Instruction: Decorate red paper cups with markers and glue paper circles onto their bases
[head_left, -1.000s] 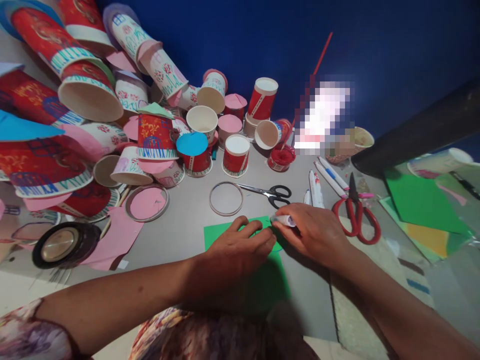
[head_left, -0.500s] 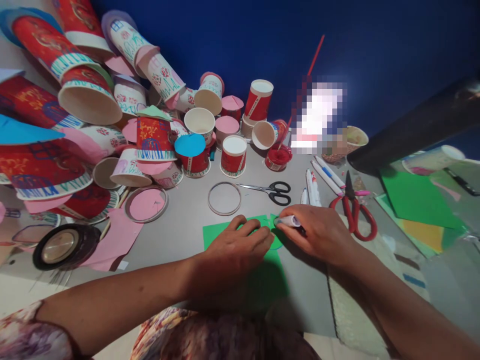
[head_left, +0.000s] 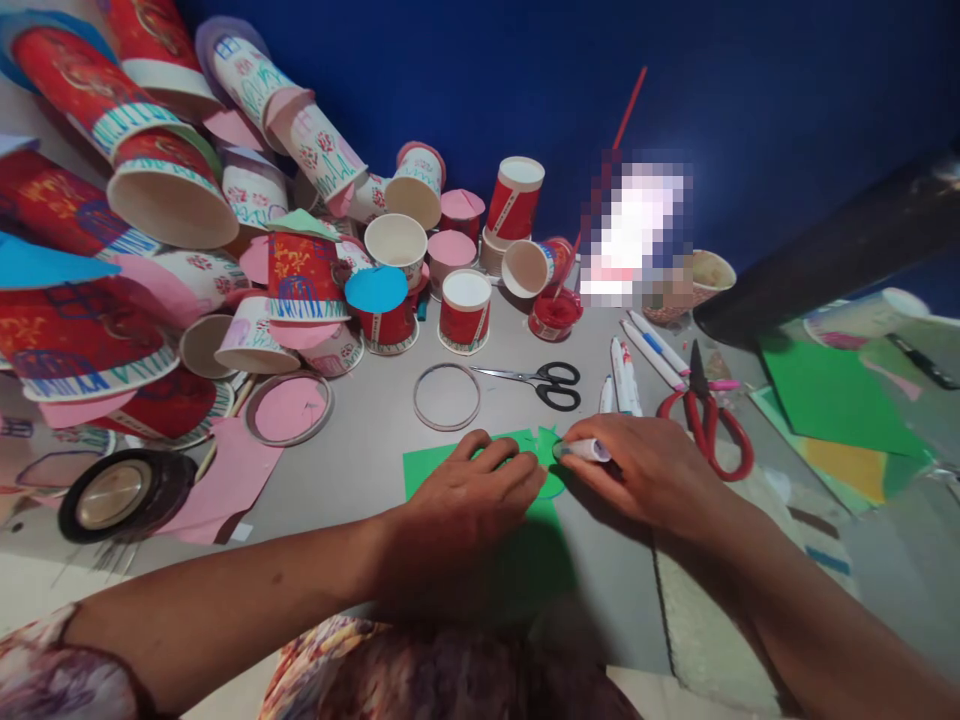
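Observation:
My left hand lies palm down on a sheet of green paper, its fingers slightly bent and resting on the surface. Between the thumb and fingers of my right hand is a white marker, its tip end close to the paper's right edge. A curved dark line shows on the green sheet just right of my left fingertips. A small cut or notch appears at the sheet's upper right edge. What lies beneath my left palm is hidden.
Black-handled scissors and a clear ring lie beyond the paper. Red-handled shears and several markers are to the right. Decorated paper cups crowd the left, near a tape roll. An open red paint jar stands behind.
My right hand and the marker have shifted slightly down and right, uncovering more of the paper's notched upper right corner. My left hand stays pressed on the sheet.

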